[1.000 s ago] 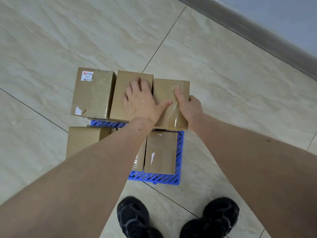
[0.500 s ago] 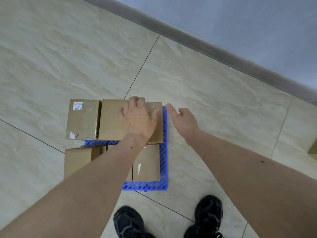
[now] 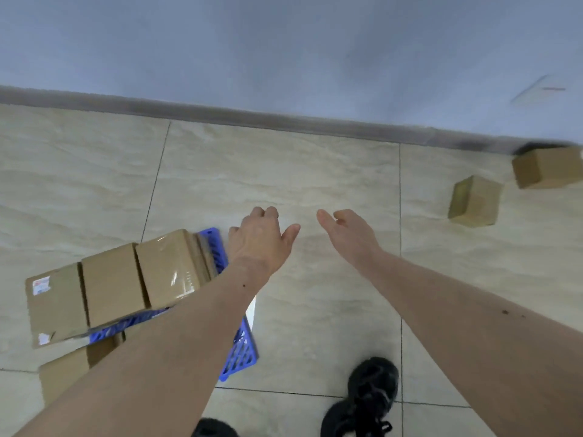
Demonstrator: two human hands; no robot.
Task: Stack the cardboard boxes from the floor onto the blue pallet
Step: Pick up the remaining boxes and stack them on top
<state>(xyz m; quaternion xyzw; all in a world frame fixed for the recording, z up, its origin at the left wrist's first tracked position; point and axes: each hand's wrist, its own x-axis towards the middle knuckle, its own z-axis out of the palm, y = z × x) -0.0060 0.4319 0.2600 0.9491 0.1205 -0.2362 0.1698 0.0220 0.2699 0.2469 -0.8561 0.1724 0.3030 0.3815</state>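
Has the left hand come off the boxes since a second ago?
Yes. The left hand has lifted off the stacked boxes and now hovers empty past the blue pallet edge, over bare floor, toward the right hand's side.

Brown cardboard boxes (image 3: 113, 283), blue lattice pallet (image 3: 239, 354), beige veined floor tiles (image 3: 284, 171), black shoes (image 3: 372, 386).

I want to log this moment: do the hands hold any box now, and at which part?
Nothing is held. The left hand and the right hand are both empty above the floor, fingers relaxed, touching no box.
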